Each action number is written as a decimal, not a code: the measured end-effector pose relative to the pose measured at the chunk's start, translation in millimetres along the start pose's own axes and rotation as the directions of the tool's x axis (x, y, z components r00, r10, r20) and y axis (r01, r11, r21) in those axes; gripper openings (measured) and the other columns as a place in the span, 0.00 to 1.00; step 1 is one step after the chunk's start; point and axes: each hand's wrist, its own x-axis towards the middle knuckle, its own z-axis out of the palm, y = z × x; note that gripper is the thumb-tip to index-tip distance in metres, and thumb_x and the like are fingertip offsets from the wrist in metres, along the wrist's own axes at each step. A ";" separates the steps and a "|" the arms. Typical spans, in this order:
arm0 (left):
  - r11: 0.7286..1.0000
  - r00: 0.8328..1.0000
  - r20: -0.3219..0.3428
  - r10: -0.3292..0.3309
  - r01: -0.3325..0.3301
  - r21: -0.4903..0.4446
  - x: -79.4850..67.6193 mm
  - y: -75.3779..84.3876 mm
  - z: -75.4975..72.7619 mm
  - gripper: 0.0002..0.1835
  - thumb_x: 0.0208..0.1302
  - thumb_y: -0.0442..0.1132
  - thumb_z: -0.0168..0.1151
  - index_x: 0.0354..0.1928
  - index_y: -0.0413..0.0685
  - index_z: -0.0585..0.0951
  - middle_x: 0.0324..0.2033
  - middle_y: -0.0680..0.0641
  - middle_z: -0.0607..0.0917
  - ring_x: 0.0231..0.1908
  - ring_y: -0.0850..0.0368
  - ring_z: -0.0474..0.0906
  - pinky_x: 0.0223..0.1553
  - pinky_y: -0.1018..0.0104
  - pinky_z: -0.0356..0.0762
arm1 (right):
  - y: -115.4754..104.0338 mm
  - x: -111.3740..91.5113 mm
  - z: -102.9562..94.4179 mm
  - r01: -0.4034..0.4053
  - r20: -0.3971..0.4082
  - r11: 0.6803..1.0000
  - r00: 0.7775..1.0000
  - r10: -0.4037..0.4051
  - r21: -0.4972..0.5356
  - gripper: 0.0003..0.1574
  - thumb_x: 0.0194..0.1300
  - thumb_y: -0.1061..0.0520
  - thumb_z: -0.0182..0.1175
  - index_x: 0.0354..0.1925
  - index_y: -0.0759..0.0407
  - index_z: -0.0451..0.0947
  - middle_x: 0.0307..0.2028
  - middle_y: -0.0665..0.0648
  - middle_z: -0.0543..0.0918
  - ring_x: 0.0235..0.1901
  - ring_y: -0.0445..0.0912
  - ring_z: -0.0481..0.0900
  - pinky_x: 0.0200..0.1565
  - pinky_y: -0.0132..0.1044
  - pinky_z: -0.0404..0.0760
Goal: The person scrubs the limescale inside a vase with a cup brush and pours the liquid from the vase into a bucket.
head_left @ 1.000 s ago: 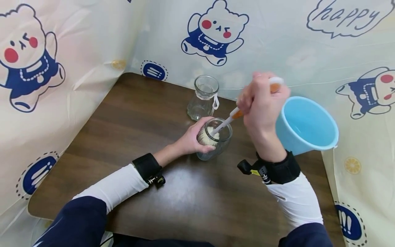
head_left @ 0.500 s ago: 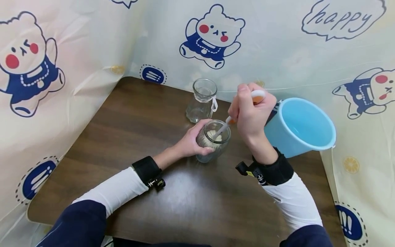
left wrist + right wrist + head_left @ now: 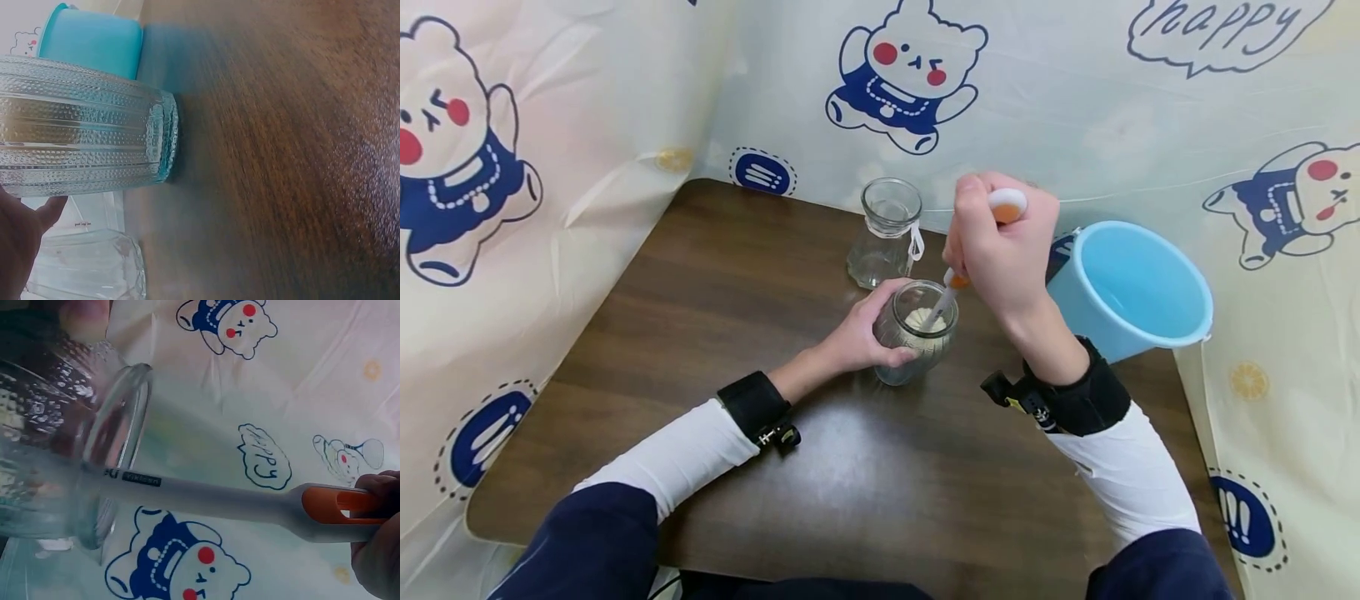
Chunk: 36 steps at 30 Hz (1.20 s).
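In the head view my left hand [image 3: 861, 335] grips a ribbed, dotted clear glass jar [image 3: 87, 134] around its side, thumb and fingers on opposite sides. The jar stands on the table, its mouth upward. My right hand [image 3: 1006, 250] is wrapped around the white and orange handle of a cleaning brush [image 3: 219, 503]. Its shaft slants down through the jar's mouth. The cream-coloured ridged brush head [image 3: 922, 319] is inside the jar, blurred by the glass. In the left wrist view, a pale patch shows through the jar wall.
Behind the jar stands a second glass vessel [image 3: 880, 254] with a white ribbon at its neck. A light blue bucket [image 3: 1097, 308] is at the right rear of the brown table [image 3: 760, 300]. A printed curtain [image 3: 1060, 100] hangs behind and at the sides.
My right hand has moved left, towards the jar, and the brush head has shifted to the right inside it. The left hand keeps its hold on the jar.
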 end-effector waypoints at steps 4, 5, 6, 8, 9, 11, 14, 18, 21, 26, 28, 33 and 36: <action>1.000 1.000 -0.006 0.000 0.000 0.019 -1.6 -0.4 -1.1 0.59 0.47 0.78 0.69 0.72 0.45 0.68 0.62 0.40 0.80 0.61 0.46 0.76 0.65 0.53 0.72 | -16.5 10.4 3.8 -0.027 0.060 1.000 0.998 0.027 0.004 0.29 0.70 0.61 0.52 0.12 0.69 0.62 0.07 0.53 0.67 0.07 0.46 0.65 0.13 0.39 0.66; 1.000 1.000 -0.005 0.000 0.001 0.019 -1.8 -0.5 -1.5 0.58 0.47 0.77 0.70 0.72 0.45 0.68 0.62 0.40 0.80 0.61 0.46 0.76 0.65 0.53 0.71 | -22.1 13.2 4.7 -0.020 0.067 1.000 0.998 0.020 0.008 0.30 0.70 0.61 0.52 0.12 0.69 0.62 0.07 0.54 0.67 0.07 0.47 0.65 0.13 0.39 0.65; 1.000 1.000 -0.006 0.000 0.000 0.014 -2.0 -0.3 -2.2 0.57 0.47 0.75 0.72 0.72 0.45 0.68 0.62 0.41 0.80 0.61 0.47 0.76 0.65 0.53 0.71 | -26.6 15.4 6.0 -0.015 0.070 1.000 0.997 0.014 0.015 0.30 0.70 0.61 0.52 0.12 0.69 0.63 0.07 0.54 0.67 0.07 0.48 0.64 0.12 0.40 0.65; 1.000 1.000 -0.007 -0.007 0.007 0.007 -1.8 -0.5 -2.6 0.56 0.47 0.71 0.74 0.72 0.46 0.68 0.62 0.41 0.79 0.61 0.47 0.76 0.65 0.53 0.71 | -30.6 17.6 7.2 -0.013 0.078 1.000 0.997 0.014 -0.002 0.29 0.70 0.60 0.52 0.13 0.69 0.64 0.08 0.55 0.67 0.07 0.48 0.65 0.13 0.41 0.66; 1.000 1.000 -0.008 -0.011 0.011 0.004 -2.1 -0.8 -2.8 0.54 0.47 0.68 0.75 0.72 0.47 0.68 0.62 0.41 0.79 0.61 0.47 0.76 0.65 0.53 0.71 | -29.4 17.3 8.1 -0.025 0.089 1.000 0.996 0.025 -0.006 0.29 0.71 0.61 0.52 0.13 0.70 0.64 0.08 0.55 0.67 0.07 0.48 0.65 0.13 0.41 0.66; 1.000 1.000 -0.011 -0.018 0.018 -0.002 -3.2 -1.7 -3.0 0.53 0.46 0.63 0.76 0.72 0.47 0.68 0.62 0.41 0.79 0.60 0.46 0.76 0.64 0.52 0.71 | -20.9 14.0 9.7 -0.065 0.116 0.998 0.991 0.068 -0.026 0.27 0.71 0.61 0.52 0.15 0.70 0.66 0.08 0.54 0.68 0.08 0.48 0.65 0.13 0.39 0.66; 1.000 1.000 -0.004 -0.020 0.020 -0.007 -3.9 -2.8 -1.6 0.51 0.47 0.57 0.77 0.72 0.47 0.68 0.62 0.40 0.79 0.60 0.44 0.76 0.63 0.50 0.72 | -7.1 8.9 9.0 -0.134 0.139 0.989 0.980 0.141 -0.055 0.26 0.72 0.61 0.51 0.17 0.71 0.68 0.09 0.53 0.68 0.08 0.48 0.66 0.13 0.37 0.67; 1.000 1.000 0.002 -0.008 0.008 -0.005 -2.7 -3.6 0.2 0.51 0.48 0.59 0.77 0.72 0.46 0.68 0.62 0.39 0.79 0.60 0.44 0.76 0.64 0.51 0.72 | -12.8 13.6 2.2 -0.149 0.080 0.989 0.986 0.149 -0.009 0.27 0.71 0.61 0.51 0.15 0.71 0.66 0.08 0.56 0.67 0.08 0.49 0.65 0.14 0.39 0.68; 1.000 1.000 -0.013 -0.005 0.005 0.011 -1.7 -2.7 -0.5 0.55 0.47 0.69 0.74 0.72 0.44 0.68 0.62 0.40 0.80 0.60 0.46 0.76 0.64 0.53 0.72 | -29.1 23.7 -2.4 -0.100 0.058 0.994 0.994 0.097 0.050 0.30 0.71 0.61 0.51 0.13 0.72 0.62 0.07 0.58 0.65 0.07 0.49 0.63 0.13 0.39 0.64; 1.000 1.000 -0.024 -0.011 0.011 0.022 -0.3 -0.2 -3.7 0.58 0.45 0.72 0.73 0.72 0.43 0.68 0.62 0.40 0.80 0.60 0.47 0.76 0.65 0.54 0.71 | -29.2 27.8 -2.1 -0.119 0.056 0.991 0.992 0.116 0.067 0.30 0.71 0.60 0.52 0.13 0.72 0.62 0.07 0.58 0.65 0.07 0.50 0.63 0.13 0.41 0.63; 1.000 1.000 -0.018 -0.015 0.015 0.018 -0.5 0.1 -3.9 0.57 0.45 0.69 0.74 0.72 0.43 0.67 0.62 0.39 0.79 0.61 0.46 0.76 0.65 0.53 0.71 | -18.2 23.3 0.3 -0.187 0.053 0.981 0.981 0.185 0.049 0.29 0.72 0.60 0.52 0.13 0.69 0.64 0.07 0.58 0.66 0.07 0.51 0.63 0.13 0.41 0.65; 1.000 1.000 -0.006 -0.022 0.022 0.002 -1.0 0.2 -2.0 0.56 0.44 0.63 0.76 0.72 0.42 0.67 0.62 0.38 0.79 0.61 0.45 0.76 0.65 0.52 0.71 | -3.7 21.0 -2.4 -0.305 0.059 0.951 0.951 0.302 0.055 0.29 0.73 0.60 0.52 0.13 0.67 0.65 0.07 0.58 0.65 0.07 0.51 0.62 0.13 0.40 0.65; 1.000 1.000 -0.008 -0.018 0.018 -0.003 -0.5 0.5 -1.0 0.54 0.43 0.59 0.78 0.72 0.43 0.67 0.62 0.39 0.79 0.61 0.46 0.76 0.65 0.54 0.71 | -14.3 30.9 -12.8 -0.289 0.047 0.949 0.957 0.286 0.122 0.32 0.72 0.60 0.53 0.11 0.69 0.60 0.07 0.58 0.62 0.07 0.50 0.58 0.13 0.39 0.60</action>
